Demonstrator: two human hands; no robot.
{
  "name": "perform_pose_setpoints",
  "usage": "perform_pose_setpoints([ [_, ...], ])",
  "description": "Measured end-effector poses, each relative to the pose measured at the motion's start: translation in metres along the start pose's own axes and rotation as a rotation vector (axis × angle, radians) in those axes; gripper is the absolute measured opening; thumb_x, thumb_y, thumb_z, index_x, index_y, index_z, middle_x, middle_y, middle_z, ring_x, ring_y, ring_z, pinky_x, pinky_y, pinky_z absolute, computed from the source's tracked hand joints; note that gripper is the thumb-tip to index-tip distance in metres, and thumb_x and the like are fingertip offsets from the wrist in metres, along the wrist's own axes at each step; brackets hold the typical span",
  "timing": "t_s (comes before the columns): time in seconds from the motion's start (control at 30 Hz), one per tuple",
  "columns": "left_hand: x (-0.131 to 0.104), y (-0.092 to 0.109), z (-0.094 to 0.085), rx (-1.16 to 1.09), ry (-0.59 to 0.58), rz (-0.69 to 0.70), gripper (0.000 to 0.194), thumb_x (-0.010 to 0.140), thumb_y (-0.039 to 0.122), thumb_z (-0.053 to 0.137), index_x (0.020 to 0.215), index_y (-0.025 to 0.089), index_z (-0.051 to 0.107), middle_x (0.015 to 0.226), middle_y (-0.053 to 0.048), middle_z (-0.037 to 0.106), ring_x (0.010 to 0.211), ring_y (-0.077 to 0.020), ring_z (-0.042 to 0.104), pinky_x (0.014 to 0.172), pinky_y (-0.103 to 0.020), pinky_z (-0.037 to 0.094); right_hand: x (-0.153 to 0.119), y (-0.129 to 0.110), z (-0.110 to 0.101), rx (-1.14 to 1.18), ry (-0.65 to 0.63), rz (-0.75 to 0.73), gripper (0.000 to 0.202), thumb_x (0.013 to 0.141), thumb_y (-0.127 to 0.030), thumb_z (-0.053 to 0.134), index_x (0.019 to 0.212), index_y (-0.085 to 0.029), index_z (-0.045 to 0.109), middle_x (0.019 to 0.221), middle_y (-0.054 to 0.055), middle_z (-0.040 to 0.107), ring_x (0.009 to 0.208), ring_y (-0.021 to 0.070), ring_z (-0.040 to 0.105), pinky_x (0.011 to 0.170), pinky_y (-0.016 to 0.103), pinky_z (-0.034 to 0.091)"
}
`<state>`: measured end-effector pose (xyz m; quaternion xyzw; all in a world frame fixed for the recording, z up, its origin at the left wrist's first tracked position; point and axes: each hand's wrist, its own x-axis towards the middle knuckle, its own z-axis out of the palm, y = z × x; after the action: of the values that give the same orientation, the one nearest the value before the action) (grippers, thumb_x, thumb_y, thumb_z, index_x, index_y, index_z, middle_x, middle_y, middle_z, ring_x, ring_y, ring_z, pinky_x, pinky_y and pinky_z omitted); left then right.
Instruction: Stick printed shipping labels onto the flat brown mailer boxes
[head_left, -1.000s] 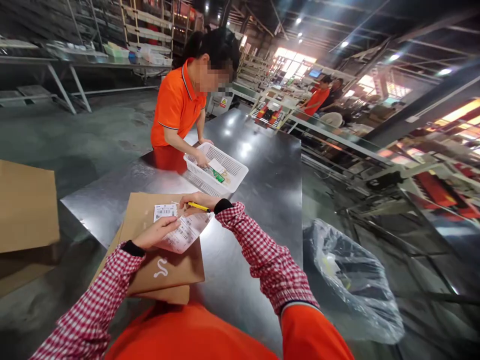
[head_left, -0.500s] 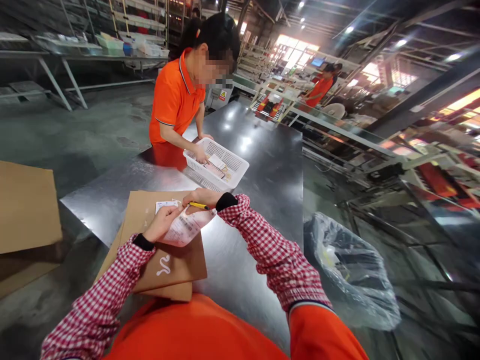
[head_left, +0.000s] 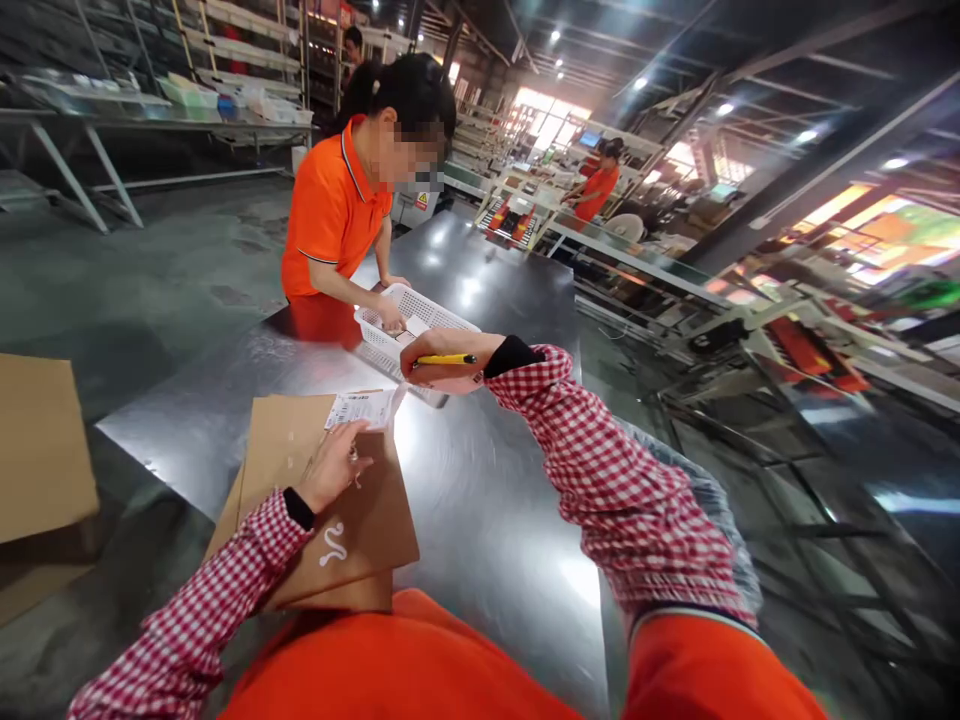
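My left hand (head_left: 337,468) lies over a flat brown cardboard piece (head_left: 375,520), fingers apart, holding nothing that I can see. Just beyond its fingertips is a white printed label sheet (head_left: 360,408) on the cardboard, its right end raised a little. Up and to the right, my right hand (head_left: 442,358) is closed around a slim yellow pen-like tool (head_left: 446,360) with a black end. A pinkish paper sheet (head_left: 459,384) shows under that hand; its grip on the sheet is partly hidden.
Across the metal table (head_left: 487,500), a co-worker in orange (head_left: 330,200) reaches into a white perforated basket (head_left: 427,305). More cardboard (head_left: 45,450) stands at the left. A clear plastic bag (head_left: 705,490) at the right is mostly behind my right arm.
My right hand has moved up and right, away from my left, with the yellow tool and pinkish sheet. My left hand has come off the sheet and opened over the cardboard.
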<state>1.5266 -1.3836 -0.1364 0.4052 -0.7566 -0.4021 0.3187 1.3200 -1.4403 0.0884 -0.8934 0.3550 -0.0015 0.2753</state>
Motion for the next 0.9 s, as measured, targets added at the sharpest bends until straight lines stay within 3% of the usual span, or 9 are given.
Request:
perform_pose_setpoints([
  [0.13, 0.018, 0.002, 0.012, 0.114, 0.126, 0.034, 0.043, 0.082, 0.026, 0.057, 0.123, 0.012, 0.055, 0.120, -0.016, 0.053, 0.120, -0.0367, 0.044, 0.104, -0.056, 0.030, -0.003, -0.015, -0.005, 0.014, -0.013, 0.028, 0.014, 0.070, -0.008, 0.056, 0.065, -0.015, 0.067, 0.056, -0.005, 0.060, 0.054, 0.0084, 0.048, 0.055, 0.020, 0.034],
  [0.23, 0.024, 0.010, 0.003, 0.102, 0.102, 0.096, 0.031, 0.087, 0.021, 0.045, 0.113, 0.012, 0.059, 0.120, -0.015, 0.056, 0.117, -0.0299, 0.050, 0.102, -0.045, 0.038, -0.011, -0.016, -0.011, 0.034, 0.010, 0.033, 0.013, 0.067, -0.007, 0.058, 0.066, -0.015, 0.069, 0.060, -0.005, 0.063, 0.055, 0.0078, 0.050, 0.056, 0.020, 0.035],
  [0.37, 0.013, 0.031, -0.034, 0.029, -0.062, 0.145, 0.044, 0.087, 0.031, 0.051, 0.127, 0.015, 0.047, 0.104, -0.007, 0.066, 0.089, -0.0206, 0.063, 0.079, -0.031, 0.051, -0.034, -0.004, -0.023, 0.124, 0.115, 0.102, 0.011, 0.068, -0.011, 0.061, 0.074, -0.013, 0.071, 0.064, -0.002, 0.066, 0.057, 0.0082, 0.053, 0.056, 0.020, 0.037],
  [0.47, 0.006, 0.043, -0.066, -0.095, -0.401, 0.129, 0.056, 0.083, 0.039, 0.059, 0.132, 0.018, 0.043, 0.108, -0.006, 0.065, 0.094, -0.0209, 0.062, 0.081, -0.030, 0.049, -0.048, 0.013, -0.019, 0.211, 0.097, 0.186, 0.014, 0.070, -0.017, 0.063, 0.080, -0.011, 0.070, 0.069, 0.000, 0.067, 0.059, 0.0089, 0.054, 0.057, 0.020, 0.040],
  [0.53, 0.006, 0.043, -0.077, -0.161, -0.634, 0.090, 0.057, 0.084, 0.038, 0.058, 0.134, 0.019, 0.043, 0.117, -0.006, 0.062, 0.103, -0.0219, 0.058, 0.088, -0.030, 0.046, -0.050, 0.027, -0.001, 0.261, 0.042, 0.250, 0.017, 0.072, -0.022, 0.062, 0.083, -0.010, 0.069, 0.069, 0.000, 0.065, 0.059, 0.0090, 0.053, 0.056, 0.020, 0.040],
  [0.6, 0.005, 0.036, -0.077, -0.127, -0.726, 0.055, 0.056, 0.084, 0.036, 0.058, 0.134, 0.018, 0.043, 0.124, -0.007, 0.059, 0.109, -0.0224, 0.055, 0.092, -0.031, 0.044, -0.045, 0.040, 0.027, 0.305, -0.003, 0.298, 0.023, 0.075, -0.030, 0.060, 0.083, -0.010, 0.067, 0.069, 0.001, 0.063, 0.060, 0.0095, 0.052, 0.055, 0.020, 0.039],
  [0.77, -0.008, 0.011, -0.057, 0.025, -0.694, -0.071, 0.049, 0.067, 0.027, 0.075, 0.113, 0.017, 0.061, 0.108, -0.004, 0.066, 0.096, -0.0205, 0.057, 0.086, -0.028, 0.044, -0.028, 0.063, 0.106, 0.377, -0.045, 0.311, 0.043, 0.074, -0.055, 0.058, 0.069, -0.012, 0.060, 0.063, 0.002, 0.056, 0.060, 0.0130, 0.049, 0.056, 0.024, 0.038],
  [0.9, -0.013, -0.001, -0.049, 0.075, -0.607, -0.177, 0.018, 0.076, 0.033, 0.070, 0.079, 0.015, 0.068, 0.071, 0.000, 0.063, 0.068, -0.0140, 0.054, 0.066, -0.024, 0.041, -0.018, 0.079, 0.131, 0.366, -0.094, 0.309, 0.046, 0.079, -0.061, 0.050, 0.068, -0.016, 0.057, 0.066, 0.002, 0.055, 0.063, 0.0153, 0.049, 0.058, 0.026, 0.037],
])
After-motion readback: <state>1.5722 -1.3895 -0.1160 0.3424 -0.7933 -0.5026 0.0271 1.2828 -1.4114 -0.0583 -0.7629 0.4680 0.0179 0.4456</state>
